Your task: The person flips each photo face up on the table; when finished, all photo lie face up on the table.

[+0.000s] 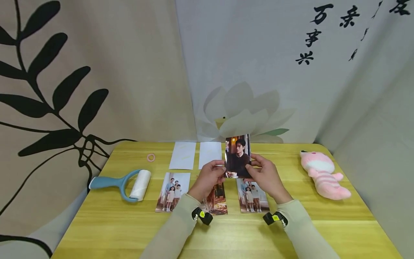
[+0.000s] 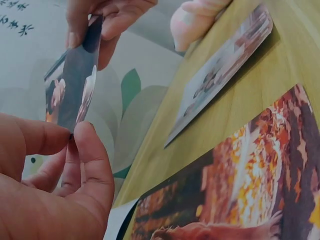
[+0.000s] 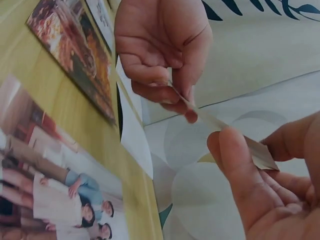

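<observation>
The held photo (image 1: 237, 156) is raised above the worktop (image 1: 110, 230), between the left hand (image 1: 209, 178) and the right hand (image 1: 267, 176), its printed face toward the person. Well to the left of the left hand lie a lint roller (image 1: 140, 185) and, farther away, a pink ring (image 1: 150, 157); a family photo (image 1: 173, 192) lies nearer, with two white cards (image 1: 182, 155) beyond. The left hand pinches the lower left edge between thumb and fingers, above an autumn photo (image 1: 221, 201) partly hidden behind it. So light a hold on the very edge seems best for sparing the print. The right hand pinches the lower right side, its thumb overlapping the picture; setting that thumb nearer the edge should avoid smudges. Even pressure from both sides should prevent bowing. Whether it is one sheet or several, I cannot tell. Below the right hand lies a second family photo (image 1: 253, 198); well to its right, a pink plush toy (image 1: 325, 176).
</observation>
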The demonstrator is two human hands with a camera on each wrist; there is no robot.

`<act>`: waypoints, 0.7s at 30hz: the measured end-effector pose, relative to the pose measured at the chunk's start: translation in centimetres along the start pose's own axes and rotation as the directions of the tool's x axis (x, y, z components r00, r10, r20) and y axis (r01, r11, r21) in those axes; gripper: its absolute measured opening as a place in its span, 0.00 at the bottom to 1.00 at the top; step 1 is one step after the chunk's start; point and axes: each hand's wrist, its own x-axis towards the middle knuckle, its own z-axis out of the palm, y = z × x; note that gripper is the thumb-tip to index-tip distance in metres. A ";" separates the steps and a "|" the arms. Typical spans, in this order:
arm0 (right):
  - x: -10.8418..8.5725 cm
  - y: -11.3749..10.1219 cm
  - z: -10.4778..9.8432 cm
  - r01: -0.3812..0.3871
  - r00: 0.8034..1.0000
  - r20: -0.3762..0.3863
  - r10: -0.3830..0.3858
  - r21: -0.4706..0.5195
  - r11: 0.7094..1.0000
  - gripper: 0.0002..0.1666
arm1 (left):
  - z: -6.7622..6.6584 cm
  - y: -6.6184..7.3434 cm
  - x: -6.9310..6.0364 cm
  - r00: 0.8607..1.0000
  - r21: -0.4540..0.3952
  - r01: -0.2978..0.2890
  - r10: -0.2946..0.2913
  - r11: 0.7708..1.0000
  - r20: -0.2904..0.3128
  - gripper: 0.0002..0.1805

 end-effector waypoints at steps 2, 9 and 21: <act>0.1 0.3 -0.2 -0.003 1.000 -0.006 0.003 0.000 1.000 0.32 | 0.1 0.1 0.1 1.000 -0.018 0.004 -0.004 1.000 -0.012 0.17; 0.5 1.6 -0.9 -0.005 0.999 -0.037 0.004 -0.029 1.000 0.31 | 0.3 0.0 0.6 1.000 -0.057 0.002 -0.003 0.998 -0.018 0.19; 1.7 3.7 -2.1 0.007 0.997 -0.075 -0.022 -0.191 0.982 0.28 | 1.0 -0.2 1.8 1.000 -0.059 -0.004 0.003 0.998 -0.017 0.22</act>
